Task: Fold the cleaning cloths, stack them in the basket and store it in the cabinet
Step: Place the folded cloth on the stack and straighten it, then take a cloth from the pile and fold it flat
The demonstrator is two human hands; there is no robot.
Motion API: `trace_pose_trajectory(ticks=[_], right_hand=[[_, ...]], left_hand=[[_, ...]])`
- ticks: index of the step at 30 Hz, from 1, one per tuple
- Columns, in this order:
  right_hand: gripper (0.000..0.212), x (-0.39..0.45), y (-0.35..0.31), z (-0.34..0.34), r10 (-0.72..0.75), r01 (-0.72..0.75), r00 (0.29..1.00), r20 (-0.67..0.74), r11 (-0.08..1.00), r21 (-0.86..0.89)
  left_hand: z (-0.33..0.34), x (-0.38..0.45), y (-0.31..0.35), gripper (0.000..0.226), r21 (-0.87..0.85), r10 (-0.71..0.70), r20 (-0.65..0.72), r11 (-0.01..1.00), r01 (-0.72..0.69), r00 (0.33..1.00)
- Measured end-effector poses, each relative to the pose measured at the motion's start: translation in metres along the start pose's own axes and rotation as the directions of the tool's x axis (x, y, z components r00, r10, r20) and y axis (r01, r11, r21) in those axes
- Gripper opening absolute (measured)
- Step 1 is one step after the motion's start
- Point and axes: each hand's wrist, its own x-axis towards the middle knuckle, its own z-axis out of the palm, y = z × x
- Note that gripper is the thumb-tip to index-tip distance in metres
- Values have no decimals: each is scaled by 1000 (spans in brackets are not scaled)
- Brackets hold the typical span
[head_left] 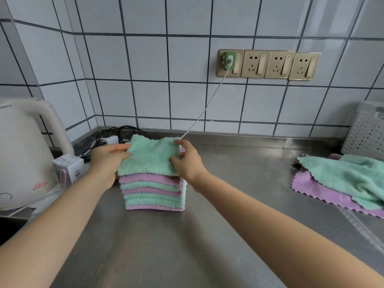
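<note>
- Head view, far left: I note a white kettle [22,154] standing on the steel counter [239,183], with a small white box [69,168] just beside it and black cables [116,132] behind, against the tiled wall.
- My left hand [106,161] pinches the left edge of the top green cloth [149,156], thumb on the upper face, fingers curled beneath.
- That cloth lies between my two hands, resting on the stack of folded cloths [153,192], which alternates purple and green and sits on the counter at centre.
- My right hand [186,161] pinches the cloth's right edge, one finger at the far corner, thumb at the near side. The hands are apart, one at each side of the cloth.
- On the wall above, I record a row of sockets [269,64]; a green plug [228,60] sits in the leftmost, its white cord running down behind the stack.
- Right side: unfolded cloths [340,181], green over purple, lie loose on the counter, well apart from both hands.
- Far right: a white perforated basket [365,134] stands against the wall, just behind those loose cloths.
</note>
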Motion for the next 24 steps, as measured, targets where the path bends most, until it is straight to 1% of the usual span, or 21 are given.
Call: trace_pose_trajectory(ticks=[3, 4, 5, 7, 8, 10, 11, 13, 14, 16, 17, 19, 21, 24], right_hand=[[40, -1, 0, -1, -18, 18, 999, 28, 999, -27], [37, -1, -2, -3, -9, 11, 999, 41, 999, -53], [35, -2, -2, -3, 5, 1, 998, 66, 996, -94], [38, -3, -3, -5, 8, 19, 993, 115, 972, -236], [41, -5, -5, -8, 0, 45, 990, 140, 948, -316], [43, -12, -9, -19, -16, 109, 978, 207, 888, -446], [41, -17, -10, -27, -20, 144, 969, 246, 856, -497], [33, -30, -8, -51, -27, 197, 955, 295, 801, -566], [31, -38, -3, -69, -17, 196, 955, 295, 786, -587], [30, -52, 10, -103, 38, 139, 963, 267, 779, -612], [29, -59, 18, -121, 71, 102, 967, 244, 769, -631], [28, -74, 34, -160, 118, 38, 975, 188, 747, -664], [26, -88, 51, -200, 125, -7, 985, 121, 726, -687], [23, -104, 85, -257, 91, -60, 996, 3, 678, -733]], left_hand=[[-2, 1, -3, 27, 55, -10, -16, 998, 11, 1000], [-2, 0, -4, 26, 120, 16, -24, 993, -13, 1000], [-2, -1, -8, 25, 230, 63, -23, 972, -56, 998], [-1, -7, -10, 24, 471, 160, 25, 869, -153, 987], [0, -11, -8, 25, 555, 199, 39, 810, -187, 979], [-1, -15, 1, 28, 658, 290, 51, 710, -250, 956], [-1, -18, 7, 27, 688, 349, 57, 665, -290, 935], [1, -23, 21, 28, 715, 479, 71, 587, -380, 875], [8, -27, 26, 31, 718, 540, 88, 548, -429, 837], [29, -40, 34, 32, 695, 614, 143, 496, -521, 776], [44, -49, 36, 31, 666, 626, 172, 495, -558, 760], [82, -69, 37, 30, 585, 623, 225, 528, -615, 749], [125, -91, 31, 27, 501, 601, 282, 573, -648, 748], [186, -120, 7, 22, 416, 535, 396, 620, -665, 746]])
